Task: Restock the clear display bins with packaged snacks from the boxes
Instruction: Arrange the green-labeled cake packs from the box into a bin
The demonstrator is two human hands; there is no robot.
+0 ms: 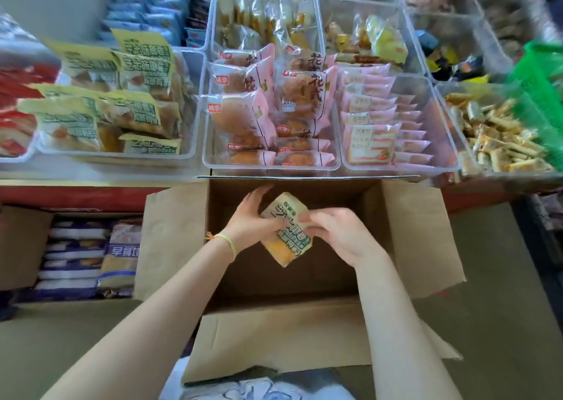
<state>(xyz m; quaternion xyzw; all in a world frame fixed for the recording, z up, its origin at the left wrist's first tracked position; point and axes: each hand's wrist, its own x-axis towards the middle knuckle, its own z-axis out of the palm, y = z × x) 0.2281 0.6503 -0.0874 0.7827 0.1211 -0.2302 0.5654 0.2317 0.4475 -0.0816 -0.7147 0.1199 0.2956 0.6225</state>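
Over the open cardboard box [405,235] I hold a yellow bread packet [286,232] with green lettering. My left hand [249,220] grips its left side and my right hand [341,235] grips its right side. The packet is tilted, its top end pointing away from me. Above and to the left, a clear bin [189,144] holds several matching yellow packets [91,107]. The box interior below my hands looks dark and I cannot tell what lies in it.
A clear bin [207,162] of pink-wrapped buns sits right behind the box, with a bin [454,156] of pink toast packs to its right. A green basket [542,95] stands far right. Another box [18,247] with blue-and-white packets lies low at left.
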